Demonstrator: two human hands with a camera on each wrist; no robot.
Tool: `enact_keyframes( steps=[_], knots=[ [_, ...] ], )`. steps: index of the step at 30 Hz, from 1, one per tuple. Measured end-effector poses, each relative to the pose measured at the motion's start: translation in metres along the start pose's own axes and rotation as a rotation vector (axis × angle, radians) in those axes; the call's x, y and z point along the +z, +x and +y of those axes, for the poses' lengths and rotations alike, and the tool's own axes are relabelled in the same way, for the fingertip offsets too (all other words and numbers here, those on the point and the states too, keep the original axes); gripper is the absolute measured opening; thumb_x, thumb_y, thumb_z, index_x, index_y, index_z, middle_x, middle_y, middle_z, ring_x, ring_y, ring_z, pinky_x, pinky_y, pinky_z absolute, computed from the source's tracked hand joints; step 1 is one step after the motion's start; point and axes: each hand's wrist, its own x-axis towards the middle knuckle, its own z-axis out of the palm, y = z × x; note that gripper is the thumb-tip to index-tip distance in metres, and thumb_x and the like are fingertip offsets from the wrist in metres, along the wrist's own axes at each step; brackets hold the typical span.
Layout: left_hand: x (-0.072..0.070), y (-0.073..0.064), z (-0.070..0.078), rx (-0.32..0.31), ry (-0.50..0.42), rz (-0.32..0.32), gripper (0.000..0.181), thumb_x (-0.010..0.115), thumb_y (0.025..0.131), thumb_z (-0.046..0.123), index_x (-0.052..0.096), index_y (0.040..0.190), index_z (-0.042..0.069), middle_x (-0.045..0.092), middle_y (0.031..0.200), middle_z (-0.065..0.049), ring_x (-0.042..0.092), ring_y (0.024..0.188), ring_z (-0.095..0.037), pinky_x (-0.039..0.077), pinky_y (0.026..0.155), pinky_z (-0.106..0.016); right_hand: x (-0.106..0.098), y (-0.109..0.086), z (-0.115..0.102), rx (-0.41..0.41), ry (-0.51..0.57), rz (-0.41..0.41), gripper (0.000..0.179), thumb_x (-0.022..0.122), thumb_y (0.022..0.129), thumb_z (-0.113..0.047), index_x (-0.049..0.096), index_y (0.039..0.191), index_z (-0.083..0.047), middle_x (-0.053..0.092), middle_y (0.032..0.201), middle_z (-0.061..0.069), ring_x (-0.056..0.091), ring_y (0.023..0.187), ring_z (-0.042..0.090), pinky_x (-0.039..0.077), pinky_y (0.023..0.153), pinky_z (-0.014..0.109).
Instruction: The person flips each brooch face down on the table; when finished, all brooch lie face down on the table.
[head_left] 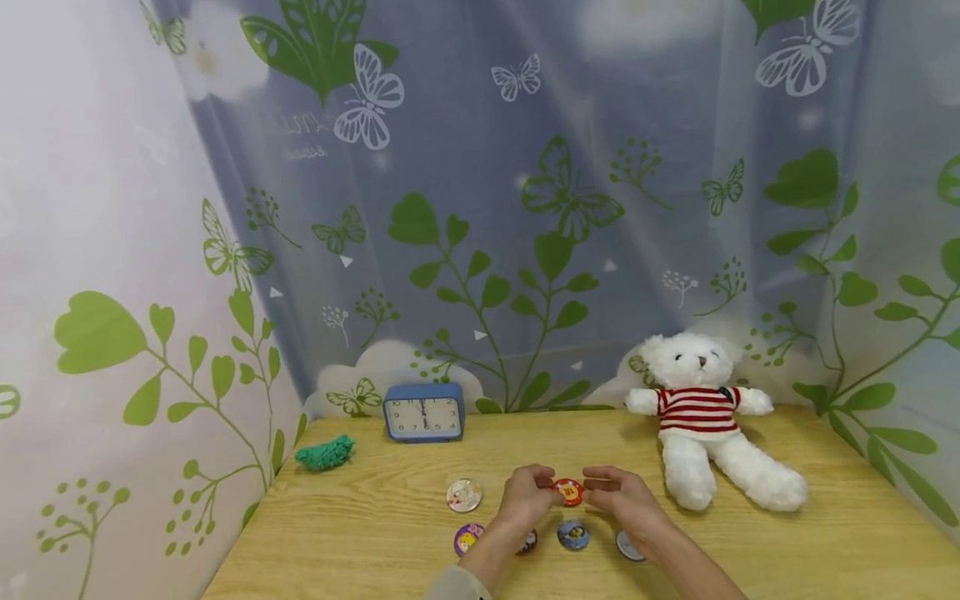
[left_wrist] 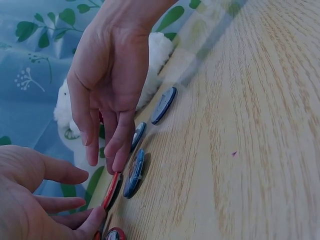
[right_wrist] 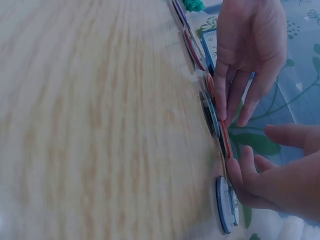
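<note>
A round red badge with a yellow centre (head_left: 567, 492) lies on the wooden table between both hands. My left hand (head_left: 527, 498) is at its left side, fingers loosely bent and thumb near the rim. Opposite it, my right hand (head_left: 624, 502) has its fingertips at the badge's right rim. In the left wrist view, digits of both hands meet the two ends of the red badge (left_wrist: 111, 192). Nearer lie a blue picture badge (head_left: 573, 534), a grey-white badge (head_left: 631, 547) partly behind the right hand, and a dark red-rimmed badge (head_left: 528, 542) partly covered by the left wrist.
A pale picture badge (head_left: 464, 495) and a purple badge (head_left: 468, 537) lie to the left. Farther back are a blue clock (head_left: 424, 413) and a crumpled green bundle (head_left: 326, 453). A white teddy bear (head_left: 697, 412) in a striped shirt sits right, before a patterned curtain (head_left: 465, 167).
</note>
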Motion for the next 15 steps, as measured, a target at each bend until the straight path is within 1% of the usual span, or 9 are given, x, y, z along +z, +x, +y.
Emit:
enact_keyframes(
  steps=[5,8,11,15],
  knots=[
    [0.0021,0.0000,-0.0008,0.001,0.016,0.004,0.041,0.077,0.082,-0.004,0.069,0.122,-0.006,0.070,0.111,-0.014,0.066,0.101,-0.024,0.060,0.088,-0.038,0.0015,-0.0012,-0.0022,0.008,0.005,0.031,0.045,0.062,0.096,0.003,0.051,0.138,0.017,0.056,0.138,0.036,0.059,0.124,0.041,0.055,0.101,0.047],
    [0.0034,-0.0010,-0.0010,0.022,0.043,0.010,0.038,0.080,0.082,-0.003,0.070,0.119,-0.006,0.072,0.109,-0.013,0.067,0.099,-0.022,0.060,0.088,-0.036,0.0016,-0.0014,-0.0024,0.007,0.002,0.033,0.045,0.062,0.097,0.002,0.051,0.138,0.017,0.057,0.138,0.034,0.058,0.126,0.041,0.051,0.106,0.050],
    [0.0055,-0.0024,-0.0007,0.058,0.074,0.022,0.036,0.081,0.080,-0.005,0.072,0.115,-0.006,0.073,0.104,-0.012,0.069,0.095,-0.022,0.060,0.085,-0.034,0.0013,-0.0013,-0.0022,0.008,0.017,0.035,0.044,0.061,0.098,0.002,0.051,0.138,0.017,0.058,0.136,0.033,0.060,0.124,0.039,0.049,0.108,0.052],
    [0.0081,-0.0032,-0.0018,0.108,0.098,0.028,0.036,0.079,0.076,-0.010,0.073,0.111,-0.007,0.073,0.098,-0.012,0.067,0.089,-0.019,0.059,0.082,-0.032,0.0015,-0.0004,-0.0020,0.019,0.034,0.039,0.044,0.061,0.098,0.002,0.052,0.138,0.017,0.060,0.135,0.032,0.062,0.122,0.036,0.048,0.109,0.052]
  ],
)
